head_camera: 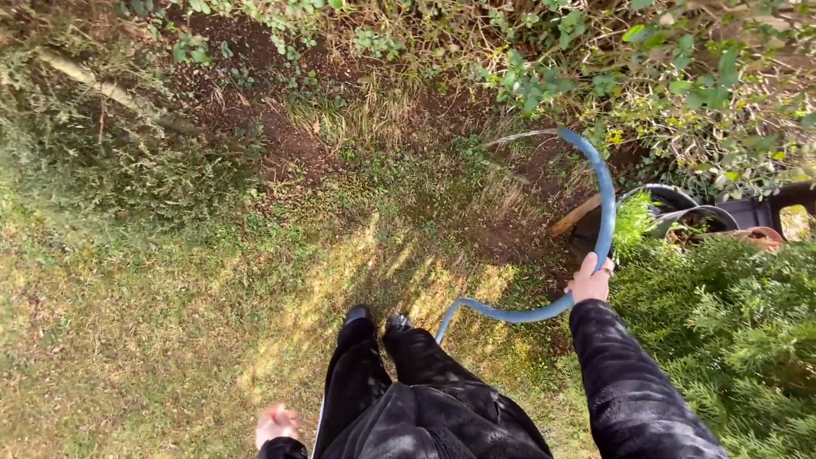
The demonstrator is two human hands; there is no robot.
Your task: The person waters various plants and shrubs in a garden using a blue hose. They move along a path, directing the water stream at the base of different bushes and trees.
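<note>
**Blue hose held out over a garden bed**

The person is standing on patchy grass (153,340), seen from above, with black shoes (374,323) showing at lower centre of the frame. The right hand (590,280) is reaching out at right of centre, its fingers curling closed around a blue hose (605,212). The hose is rising from the fist in an arc toward the upper middle of the frame, where its open end is pointing left and a thin stream of water (518,136) is coming out over the dark soil (280,127). Below the fist the hose is sagging in a loop and running back toward the shoes.

The left hand (275,423) is hanging at the bottom left of the frame, fingers loosely spread and holding nothing, well apart from the hose.

Dark plastic pots (680,204) are sitting just right of the hose, partly hidden by foliage. A feathery green shrub (731,331) is filling the lower right, and leafy bushes (680,76) are crowding the upper right. Sunlight is falling in patches across the grass in front of the shoes.
</note>
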